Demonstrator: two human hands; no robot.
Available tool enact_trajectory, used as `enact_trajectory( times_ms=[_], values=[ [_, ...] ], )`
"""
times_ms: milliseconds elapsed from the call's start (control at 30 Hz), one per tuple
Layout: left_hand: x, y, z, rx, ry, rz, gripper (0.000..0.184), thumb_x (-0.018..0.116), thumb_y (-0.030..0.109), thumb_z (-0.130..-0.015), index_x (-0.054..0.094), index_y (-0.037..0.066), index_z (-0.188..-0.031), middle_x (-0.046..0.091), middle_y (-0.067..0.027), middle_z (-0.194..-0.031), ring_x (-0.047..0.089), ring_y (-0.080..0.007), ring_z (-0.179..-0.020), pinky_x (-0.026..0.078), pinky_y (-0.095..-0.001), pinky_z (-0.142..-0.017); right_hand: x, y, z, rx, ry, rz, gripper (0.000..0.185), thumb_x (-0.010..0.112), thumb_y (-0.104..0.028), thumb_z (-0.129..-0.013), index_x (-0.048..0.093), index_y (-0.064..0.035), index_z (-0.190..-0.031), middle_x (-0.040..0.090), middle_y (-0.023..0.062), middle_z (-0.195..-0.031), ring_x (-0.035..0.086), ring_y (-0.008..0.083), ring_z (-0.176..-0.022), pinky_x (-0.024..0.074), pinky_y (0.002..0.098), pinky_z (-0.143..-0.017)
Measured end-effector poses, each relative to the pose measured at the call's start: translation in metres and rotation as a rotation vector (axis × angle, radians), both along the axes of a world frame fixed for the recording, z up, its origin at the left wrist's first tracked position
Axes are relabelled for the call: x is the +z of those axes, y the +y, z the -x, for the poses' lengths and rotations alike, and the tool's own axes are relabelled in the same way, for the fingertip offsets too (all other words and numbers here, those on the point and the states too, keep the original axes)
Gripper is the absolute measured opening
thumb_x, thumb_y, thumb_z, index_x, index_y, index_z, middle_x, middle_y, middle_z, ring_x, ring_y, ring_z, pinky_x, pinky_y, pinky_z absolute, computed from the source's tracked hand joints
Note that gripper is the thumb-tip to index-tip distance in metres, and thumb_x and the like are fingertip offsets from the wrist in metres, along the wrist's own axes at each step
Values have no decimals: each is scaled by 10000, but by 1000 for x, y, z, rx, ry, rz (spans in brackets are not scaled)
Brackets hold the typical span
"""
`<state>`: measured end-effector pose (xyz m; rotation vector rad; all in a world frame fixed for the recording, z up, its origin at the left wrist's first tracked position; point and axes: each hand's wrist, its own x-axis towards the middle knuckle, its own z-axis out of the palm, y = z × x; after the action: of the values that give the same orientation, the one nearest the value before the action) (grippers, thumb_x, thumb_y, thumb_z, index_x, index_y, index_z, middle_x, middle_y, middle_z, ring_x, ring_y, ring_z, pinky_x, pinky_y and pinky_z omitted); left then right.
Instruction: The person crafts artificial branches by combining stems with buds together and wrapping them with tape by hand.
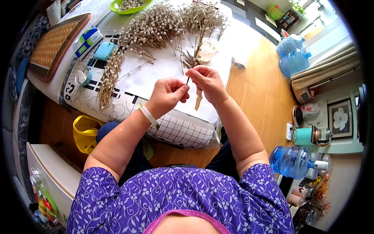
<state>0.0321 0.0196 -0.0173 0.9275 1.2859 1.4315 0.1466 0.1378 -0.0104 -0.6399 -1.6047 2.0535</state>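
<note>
Over the near part of the white-covered table, my right hand (208, 82) pinches a thin brown stem (200, 41) that leans up and away, with a cluster of dark leaf-like pieces partway along it. A strip of tan tape (198, 100) hangs below that hand. Close beside the stem's lower end is my left hand (169, 95), its fingers curled and thumb pressed to the forefinger; what they hold, if anything, is hidden. A clear round tub (207, 46) stands just beyond my right hand. One loose budded twig (134, 70) lies on the white sheet (156, 84).
Big bunches of white-budded stems (152, 27) cover the table's far side, below a green bowl (130, 5). At left are a narrower bunch (111, 78), a blue case (104, 51), a tissue pack (87, 42) and a small cup (83, 75). Blue water jugs (292, 162) stand right.
</note>
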Motion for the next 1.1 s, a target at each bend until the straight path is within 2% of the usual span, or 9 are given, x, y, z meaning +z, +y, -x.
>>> enact_trajectory(
  times_ms=[100,367,533,567,700,767,900,967,1100],
  values=[
    [-2,0,0,33,69,-16,124,575,96,-821,581,-24,-791,600,-66,-655,556,-94,-560,470,-208,-533,2,-4,1,-9,-44,-8,143,618,-167,-798,597,-34,-749,472,-44,-579,358,13,-485,255,154,-430],
    [-1,2,8,-119,-153,-4,145,572,136,-825,585,-7,-806,604,-75,-693,558,-118,-591,466,-238,-567,1,-1,-3,34,52,-43,156,578,-151,-816,601,-1,-782,510,-11,-631,401,18,-543,284,154,-466],
    [-10,5,11,-211,-311,-7,129,568,144,-826,579,20,-798,566,-30,-657,553,-122,-584,485,-294,-725,4,-2,-5,44,93,-80,153,574,-151,-816,600,-5,-777,571,-1,-701,488,56,-636,383,196,-557],
    [-14,5,13,-248,-326,-27,148,571,150,-824,592,4,-834,608,-75,-721,568,-130,-629,468,-249,-616,7,-3,-7,52,86,-65,157,571,-152,-819,604,-3,-786,569,-2,-696,488,58,-639,386,200,-562],
    [-5,3,13,-271,-326,27,162,576,164,-824,597,4,-840,609,-71,-715,571,-128,-625,470,-244,-616,7,-2,-10,76,54,-107,161,553,-149,-825,607,2,-809,555,-6,-677,472,58,-635,388,205,-566],
    [-3,3,20,-406,-284,57,197,562,171,-832,592,-3,-921,621,-98,-792,596,-155,-713,479,-271,-690,11,-7,-11,82,63,-144,157,536,-144,-836,609,-5,-823,494,-25,-636,394,21,-543,302,160,-472],
    [3,3,26,-459,-342,4,336,521,175,-854,495,-19,-1127,582,-151,-1023,578,-228,-938,426,-344,-876,2,-5,-14,89,27,-280,156,524,-124,-841,606,8,-834,557,1,-695,477,56,-625,396,194,-565],
    [6,1,22,-433,-363,24,340,515,174,-858,485,-25,-1132,573,-150,-1041,576,-225,-944,432,-342,-871,-3,-4,-14,91,42,-283,151,538,-104,-831,594,36,-820,597,31,-728,518,83,-669,432,223,-602],
    [-11,-2,7,-288,-255,63,234,520,170,-857,563,-17,-992,625,-120,-844,618,-187,-771,494,-308,-751,-6,-9,-18,89,52,-315,157,536,-104,-834,595,40,-850,592,33,-713,529,77,-658,446,228,-588]
  ],
)
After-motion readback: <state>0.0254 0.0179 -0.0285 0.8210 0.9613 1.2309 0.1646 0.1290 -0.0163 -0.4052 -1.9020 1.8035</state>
